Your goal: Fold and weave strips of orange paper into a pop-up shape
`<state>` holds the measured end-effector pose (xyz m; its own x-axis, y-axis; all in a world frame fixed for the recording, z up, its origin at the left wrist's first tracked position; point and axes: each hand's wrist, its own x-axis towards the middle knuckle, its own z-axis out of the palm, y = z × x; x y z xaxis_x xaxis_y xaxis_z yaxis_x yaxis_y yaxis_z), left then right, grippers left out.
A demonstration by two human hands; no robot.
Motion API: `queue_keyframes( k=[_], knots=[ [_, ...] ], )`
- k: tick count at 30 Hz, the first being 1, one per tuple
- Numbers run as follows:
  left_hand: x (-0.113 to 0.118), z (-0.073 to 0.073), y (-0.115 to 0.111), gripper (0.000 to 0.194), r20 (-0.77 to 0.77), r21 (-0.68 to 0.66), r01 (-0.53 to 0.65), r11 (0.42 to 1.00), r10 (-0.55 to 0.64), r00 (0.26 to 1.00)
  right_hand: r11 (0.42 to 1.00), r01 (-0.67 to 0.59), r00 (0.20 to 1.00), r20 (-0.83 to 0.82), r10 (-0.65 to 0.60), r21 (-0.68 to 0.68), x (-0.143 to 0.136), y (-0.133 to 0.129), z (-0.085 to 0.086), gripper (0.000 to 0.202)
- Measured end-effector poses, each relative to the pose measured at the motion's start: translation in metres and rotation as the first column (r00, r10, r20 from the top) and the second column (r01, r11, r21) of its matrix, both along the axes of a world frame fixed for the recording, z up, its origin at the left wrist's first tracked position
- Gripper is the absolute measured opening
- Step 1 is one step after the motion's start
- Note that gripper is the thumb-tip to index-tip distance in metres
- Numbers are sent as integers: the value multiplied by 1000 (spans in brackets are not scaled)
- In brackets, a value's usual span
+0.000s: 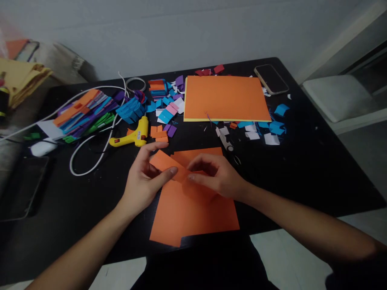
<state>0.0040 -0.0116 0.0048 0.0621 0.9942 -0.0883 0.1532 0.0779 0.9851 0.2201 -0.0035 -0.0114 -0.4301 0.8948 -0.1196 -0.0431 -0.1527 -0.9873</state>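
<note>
Between my two hands is a small strip of orange paper, held above larger orange sheets that lie on the black table. My left hand grips the strip's left part, with the thumb on top and the index finger stretched along the far side. On the other end, my right hand pinches the strip between thumb and fingers. A pair of scissors lies just beyond my right hand, partly under white scraps. Beyond my left hand rests a yellow glue gun.
A stack of orange and yellow sheets lies at the back, near a phone. Folded coloured paper pieces and scraps surround it. A white cable loops across the left side. Another dark phone-like device sits at far left.
</note>
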Motion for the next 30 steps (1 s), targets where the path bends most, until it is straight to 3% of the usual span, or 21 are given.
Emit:
queue_keyframes(
  k=[3,7,9,11,13,15,18,23,27,30],
  knots=[
    [-7,3,4,43,-141,133,-26,991,45,989,997,42,999,-15,-43,-57,3,5,-3,26],
    [-17,3,9,20,-336,224,84,971,-4,942,991,83,996,-22,-86,-100,7,9,-5,37],
    [-19,3,10,23,-447,359,159,920,20,894,993,89,996,-20,-91,-80,6,8,-5,38],
    [-17,2,10,28,-561,461,303,834,9,828,996,64,998,-21,-66,-58,5,5,-5,38],
    [-14,2,8,28,-650,456,458,763,-65,757,999,28,999,-26,-29,-31,4,3,-5,37],
    [-10,0,6,26,-686,406,554,727,-158,710,1000,-4,1000,-24,4,-3,3,1,-5,36],
    [-8,-2,3,15,-626,322,570,756,-282,727,1000,-23,1000,-19,24,7,3,0,-5,35],
    [-10,-5,1,10,-403,116,414,903,-338,851,991,33,996,84,-43,127,6,4,-6,33],
    [-11,-5,2,15,-299,59,346,937,-314,901,999,38,994,100,-42,32,8,9,-6,26],
    [-10,-6,1,17,-270,45,331,943,-307,912,996,61,993,100,-67,58,8,11,-7,18]
  ],
)
